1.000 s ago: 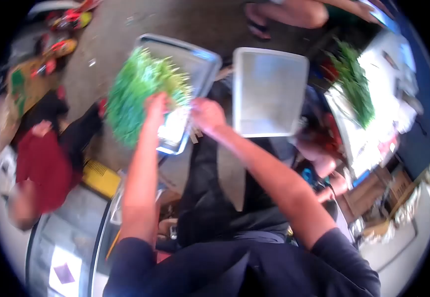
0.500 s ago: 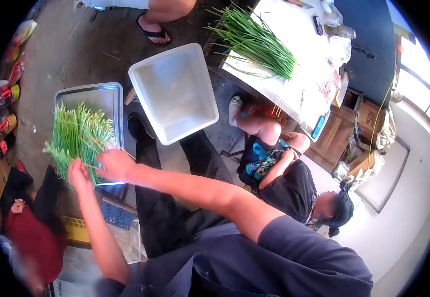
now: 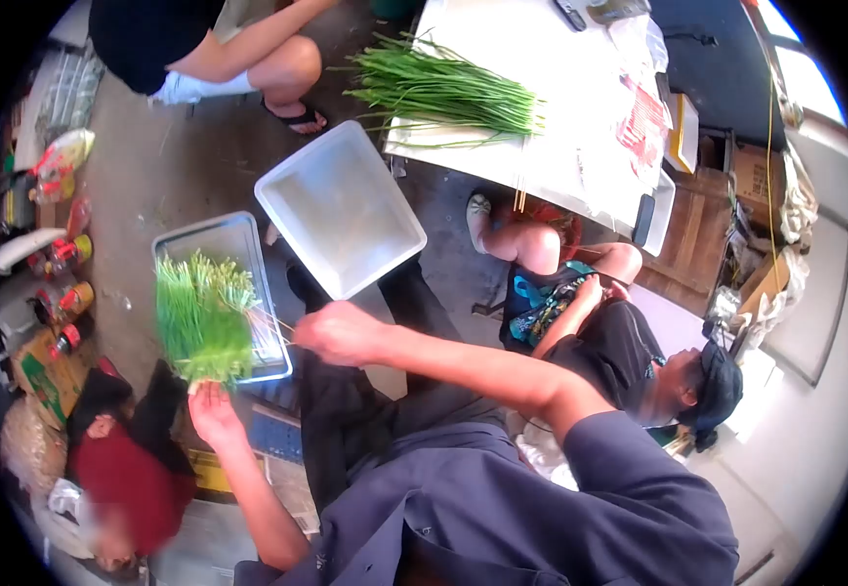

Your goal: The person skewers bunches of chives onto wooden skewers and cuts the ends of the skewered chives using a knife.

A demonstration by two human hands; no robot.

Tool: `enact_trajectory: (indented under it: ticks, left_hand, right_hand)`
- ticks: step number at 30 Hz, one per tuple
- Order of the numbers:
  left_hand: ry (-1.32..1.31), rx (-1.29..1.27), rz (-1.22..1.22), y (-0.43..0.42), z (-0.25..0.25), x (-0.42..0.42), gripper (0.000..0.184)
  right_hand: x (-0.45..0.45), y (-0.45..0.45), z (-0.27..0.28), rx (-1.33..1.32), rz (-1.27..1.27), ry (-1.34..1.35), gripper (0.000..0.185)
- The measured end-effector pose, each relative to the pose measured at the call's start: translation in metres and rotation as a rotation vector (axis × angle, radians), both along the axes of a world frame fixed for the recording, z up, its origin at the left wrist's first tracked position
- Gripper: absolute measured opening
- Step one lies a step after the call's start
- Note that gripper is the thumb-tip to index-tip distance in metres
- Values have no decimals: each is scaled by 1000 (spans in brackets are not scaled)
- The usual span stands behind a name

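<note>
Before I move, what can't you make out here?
All in the head view:
Tray floor: mostly hidden under the green stems.
Left hand: motion blur hides how it meets the stems.
Right hand: its own back hides whatever it may hold.
White table: far end cut off by the picture's top edge.

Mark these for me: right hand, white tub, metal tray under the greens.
Right hand (image 3: 338, 332): head view, back of the hand.
White tub (image 3: 344, 208): head view, inside bottom.
Metal tray (image 3: 233, 240): head view, bare part.
</note>
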State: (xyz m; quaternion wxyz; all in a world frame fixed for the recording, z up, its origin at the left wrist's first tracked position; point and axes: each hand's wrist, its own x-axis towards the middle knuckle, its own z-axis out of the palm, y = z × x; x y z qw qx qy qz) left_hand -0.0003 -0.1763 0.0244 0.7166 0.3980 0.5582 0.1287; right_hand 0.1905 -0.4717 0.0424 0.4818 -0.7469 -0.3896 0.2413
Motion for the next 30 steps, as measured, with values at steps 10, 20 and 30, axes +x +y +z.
enact_trajectory:
  ticks: [10,20,30]
  left_hand:
    - [-557,-660,-988,-103,-6,236,60]
    - [-226,-902,-1700,-255,63,347,96]
    - [-167,536,-2152,-351,24,501,29]
  right_hand:
    - [20,-154,94,-9,-37,116,9]
    - [24,-260,87,213,-968,963,15]
    - [76,-301,-9,363,-1254,744,17]
